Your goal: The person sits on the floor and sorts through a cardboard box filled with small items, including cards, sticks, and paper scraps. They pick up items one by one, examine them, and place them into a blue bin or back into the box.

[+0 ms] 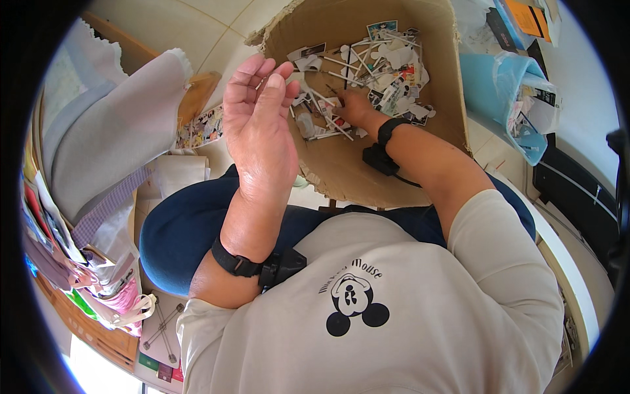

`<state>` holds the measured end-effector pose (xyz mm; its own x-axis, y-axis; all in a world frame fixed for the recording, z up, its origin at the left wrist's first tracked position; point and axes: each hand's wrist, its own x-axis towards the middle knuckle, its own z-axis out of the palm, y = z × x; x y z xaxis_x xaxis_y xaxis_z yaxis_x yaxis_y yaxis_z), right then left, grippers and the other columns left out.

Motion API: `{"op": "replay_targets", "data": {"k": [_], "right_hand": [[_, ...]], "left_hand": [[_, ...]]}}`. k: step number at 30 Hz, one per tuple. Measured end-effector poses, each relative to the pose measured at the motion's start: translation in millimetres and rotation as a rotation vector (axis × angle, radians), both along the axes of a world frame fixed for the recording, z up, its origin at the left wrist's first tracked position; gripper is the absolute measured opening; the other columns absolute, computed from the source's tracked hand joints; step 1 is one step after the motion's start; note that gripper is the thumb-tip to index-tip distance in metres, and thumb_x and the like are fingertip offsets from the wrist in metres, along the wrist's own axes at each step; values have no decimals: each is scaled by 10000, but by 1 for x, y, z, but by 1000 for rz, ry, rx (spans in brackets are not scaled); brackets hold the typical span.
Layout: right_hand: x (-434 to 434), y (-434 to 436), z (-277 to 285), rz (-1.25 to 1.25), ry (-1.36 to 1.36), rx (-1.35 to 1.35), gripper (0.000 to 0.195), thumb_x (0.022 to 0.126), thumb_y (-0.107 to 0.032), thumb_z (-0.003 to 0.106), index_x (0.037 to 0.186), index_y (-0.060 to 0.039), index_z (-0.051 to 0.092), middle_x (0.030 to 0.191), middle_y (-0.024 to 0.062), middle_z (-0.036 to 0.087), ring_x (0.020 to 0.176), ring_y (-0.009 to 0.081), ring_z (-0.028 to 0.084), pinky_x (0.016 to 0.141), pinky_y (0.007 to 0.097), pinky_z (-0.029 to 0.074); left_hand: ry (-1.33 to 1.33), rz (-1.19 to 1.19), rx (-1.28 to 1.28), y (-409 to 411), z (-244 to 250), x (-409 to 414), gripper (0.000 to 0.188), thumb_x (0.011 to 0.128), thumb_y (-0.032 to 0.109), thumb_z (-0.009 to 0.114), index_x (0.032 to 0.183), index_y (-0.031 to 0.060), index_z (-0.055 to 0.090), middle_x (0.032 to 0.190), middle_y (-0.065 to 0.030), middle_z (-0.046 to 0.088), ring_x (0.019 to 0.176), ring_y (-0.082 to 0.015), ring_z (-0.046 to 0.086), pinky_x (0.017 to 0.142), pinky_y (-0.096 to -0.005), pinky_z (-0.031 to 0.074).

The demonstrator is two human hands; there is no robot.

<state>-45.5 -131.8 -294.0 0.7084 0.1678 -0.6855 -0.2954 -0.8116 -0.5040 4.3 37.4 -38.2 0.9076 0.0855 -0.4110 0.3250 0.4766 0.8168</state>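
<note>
My left hand is raised at the near left rim of a large cardboard box. Its palm faces up, its fingers are loosely curled and it holds nothing. My right hand reaches down into the box, among white paper sticks, printed picture cutouts and white paper scraps. A thin dark stick lies by its fingertips; whether the fingers grip anything cannot be made out. A black rod lies just beyond that hand. Both wrists wear black straps with small devices.
Right of the box stands a light-blue bin with a plastic liner and rubbish. A grey cloth drapes over furniture at left, above piled papers and bags. A sheet of colourful stickers lies near the box. Tiled floor shows behind.
</note>
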Motion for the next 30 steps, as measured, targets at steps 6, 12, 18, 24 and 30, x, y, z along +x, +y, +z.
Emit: {"op": "replay_targets", "data": {"k": [6, 12, 18, 24, 30], "right_hand": [[-6, -16, -10, -416, 313, 372, 319, 873, -221, 628, 1056, 20, 526, 958, 147, 604, 889, 280, 617, 713, 410, 522], [16, -21, 88, -760, 343, 616, 197, 890, -92, 586, 1057, -5, 529, 1014, 71, 595, 886, 173, 621, 746, 308, 559], [12, -31, 159, -926, 330, 866, 248, 892, -107, 586, 1124, -46, 523, 1048, 55, 598, 939, 156, 612, 828, 294, 526], [-6, -34, 207, -949, 248, 920, 235, 903, -121, 572, 1119, -42, 527, 1063, 61, 601, 945, 160, 615, 832, 306, 521], [-10, -45, 224, -1013, 32, 898, 162, 928, -132, 525, 1045, -25, 560, 965, 52, 623, 854, 135, 620, 734, 276, 524]], "left_hand": [[13, -10, 0, 0, -3, 0, 285, 904, 36, 537, 1182, 10, 477, 1106, -76, 543, 1065, -191, 546, 897, -314, 466], [125, -138, 20, -8, -11, -3, 270, 898, 32, 533, 1164, 11, 494, 1092, -72, 541, 1044, -170, 548, 886, -289, 458], [147, -380, 322, -15, -41, -18, 378, 856, 21, 573, 1217, -17, 468, 1186, -112, 520, 1109, -158, 489, 927, -274, 408], [189, -636, 343, -16, -42, -26, 361, 845, 6, 574, 1195, -19, 492, 1096, -101, 593, 969, -144, 567, 824, -247, 452], [267, -659, 222, -21, -24, -26, 233, 836, -23, 572, 1067, -22, 538, 942, -93, 637, 764, -123, 618, 665, -232, 499]]}}
